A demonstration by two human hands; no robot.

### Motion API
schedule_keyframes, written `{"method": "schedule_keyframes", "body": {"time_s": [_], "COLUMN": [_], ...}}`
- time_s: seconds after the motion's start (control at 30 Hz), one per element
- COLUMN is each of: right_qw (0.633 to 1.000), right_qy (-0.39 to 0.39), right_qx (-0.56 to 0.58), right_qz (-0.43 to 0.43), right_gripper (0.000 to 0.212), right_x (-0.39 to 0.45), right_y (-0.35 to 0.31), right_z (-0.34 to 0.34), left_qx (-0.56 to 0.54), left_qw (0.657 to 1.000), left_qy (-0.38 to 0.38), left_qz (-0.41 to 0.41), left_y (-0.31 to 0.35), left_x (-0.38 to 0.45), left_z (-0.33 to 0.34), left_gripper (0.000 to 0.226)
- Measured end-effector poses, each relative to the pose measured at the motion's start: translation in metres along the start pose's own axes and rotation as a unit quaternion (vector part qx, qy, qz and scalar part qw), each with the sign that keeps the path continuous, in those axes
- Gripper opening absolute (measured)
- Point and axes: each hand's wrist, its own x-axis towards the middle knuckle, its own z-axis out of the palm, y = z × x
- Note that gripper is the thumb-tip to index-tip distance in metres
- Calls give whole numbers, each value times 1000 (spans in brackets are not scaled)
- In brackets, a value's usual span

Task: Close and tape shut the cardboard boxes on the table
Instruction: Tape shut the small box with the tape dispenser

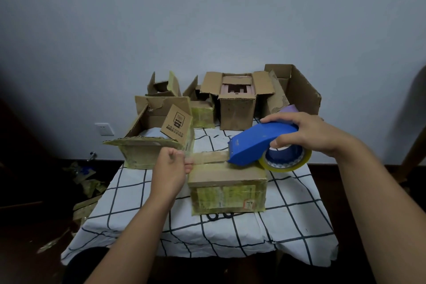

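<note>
Right hand (309, 134) wraps round the blue tape dispenser (258, 145), its nose on top of the closed box (227, 188) at the table's (138, 221) front, while the left hand (171, 167) pinches the tape strip (209, 157) at that box's left edge. Behind stand five open boxes: the big left one (149, 131) holds something pale, the tall middle one (237, 104) a brownish insert; the others' insides can't be made out.

box label (227, 193) unreadable, scissors (219, 215) mostly hidden
</note>
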Motion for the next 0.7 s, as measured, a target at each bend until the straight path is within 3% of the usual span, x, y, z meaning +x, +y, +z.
{"method": "schedule_keyframes", "body": {"time_s": [0.13, 0.7], "right_qw": [1000, 999], "right_qy": [2, -6], "right_qx": [-9, -45], "right_qz": [9, 2], "right_gripper": [50, 61], "right_x": [-2, 0], "right_y": [5, 1], "right_z": [3, -2], "left_qx": [4, -115], "left_qw": [1000, 990], "left_qy": [20, 32], "left_qz": [1, -80], "left_y": [-3, -9], "left_x": [-1, 5], "left_z": [2, 5], "left_gripper": [13, 3]}}
